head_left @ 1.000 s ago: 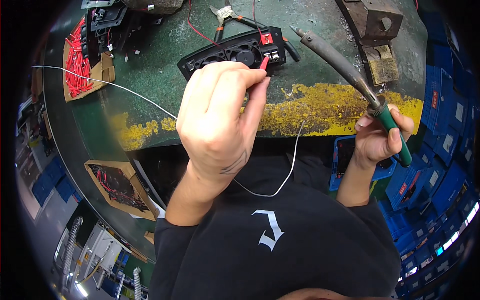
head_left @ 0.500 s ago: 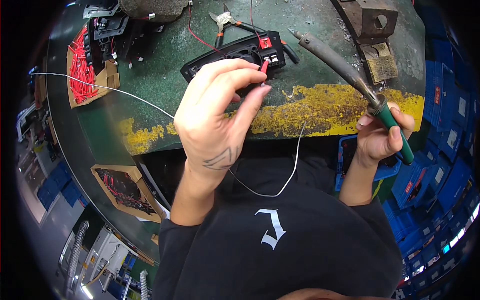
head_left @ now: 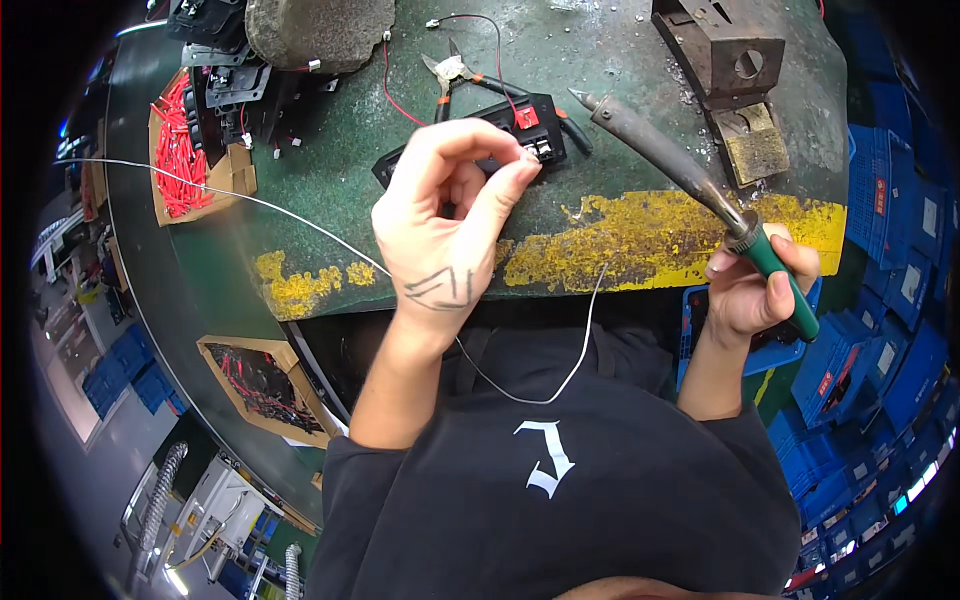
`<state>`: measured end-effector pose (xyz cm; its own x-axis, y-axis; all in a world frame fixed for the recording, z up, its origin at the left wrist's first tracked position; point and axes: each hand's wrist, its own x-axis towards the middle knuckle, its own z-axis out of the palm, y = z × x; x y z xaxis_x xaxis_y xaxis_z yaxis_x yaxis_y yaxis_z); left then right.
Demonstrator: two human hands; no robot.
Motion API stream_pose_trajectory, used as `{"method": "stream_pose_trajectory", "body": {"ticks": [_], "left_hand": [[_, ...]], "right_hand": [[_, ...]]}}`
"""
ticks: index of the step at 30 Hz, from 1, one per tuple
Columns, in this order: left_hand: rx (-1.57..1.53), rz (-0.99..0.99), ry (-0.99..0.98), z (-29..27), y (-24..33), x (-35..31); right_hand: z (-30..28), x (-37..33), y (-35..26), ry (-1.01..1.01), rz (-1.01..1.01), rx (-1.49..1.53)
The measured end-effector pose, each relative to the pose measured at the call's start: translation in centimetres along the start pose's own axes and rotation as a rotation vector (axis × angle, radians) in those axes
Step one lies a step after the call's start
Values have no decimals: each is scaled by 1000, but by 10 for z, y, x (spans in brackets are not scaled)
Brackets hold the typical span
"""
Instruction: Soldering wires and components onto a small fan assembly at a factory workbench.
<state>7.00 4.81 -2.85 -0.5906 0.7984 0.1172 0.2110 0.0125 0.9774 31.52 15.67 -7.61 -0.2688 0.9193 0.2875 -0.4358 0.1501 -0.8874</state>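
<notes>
My left hand (head_left: pixel 440 220) is over the near side of a black plastic housing (head_left: pixel 395 160), thumb and forefinger pinched together. A tiny pale bit shows at the fingertips; what they hold is too small to name. The housing, partly hidden by this hand, has a red square piece (head_left: pixel 527 118), metal contacts (head_left: pixel 540 148) and thin red leads (head_left: pixel 387 85). My right hand (head_left: pixel 752 290) is closed round the green handle of a soldering iron (head_left: pixel 680 165), its tip pointing up and left, apart from the housing. A thin silvery wire (head_left: pixel 290 213) passes behind my left hand and wrist.
Pliers (head_left: pixel 450 70) lie behind the housing. At the right stands a rusty metal stand (head_left: pixel 735 60) with a worn sponge (head_left: pixel 752 145). Cardboard boxes hold red tubes (head_left: pixel 180 150) and wired parts (head_left: pixel 262 385). A stone block (head_left: pixel 320 30) sits far left. Blue crates (head_left: pixel 900 190) line the right.
The view has shifted a little, so the bench appears lower. A red piece at my left fingertips no longer shows there. My right hand keeps its grip on the soldering iron.
</notes>
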Motion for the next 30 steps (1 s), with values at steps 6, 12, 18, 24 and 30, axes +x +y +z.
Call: {"method": "stream_pose_trajectory", "body": {"ticks": [6,12,18,24,30], "left_hand": [[2,-27,199,15,-2,4],[271,133,259,21,-9,2],[456,197,269,24,-1,4],[615,256,264,28,1,3],[570,272,267,30,-1,0]], "right_hand": [[-2,-2,2,13,-3,-2],[-2,-2,1,24,-2,15],[-1,-1,-1,1,-15,2],[0,-2,0,4,-32,-4],[-1,-3,-2,12,-17,-6]]}}
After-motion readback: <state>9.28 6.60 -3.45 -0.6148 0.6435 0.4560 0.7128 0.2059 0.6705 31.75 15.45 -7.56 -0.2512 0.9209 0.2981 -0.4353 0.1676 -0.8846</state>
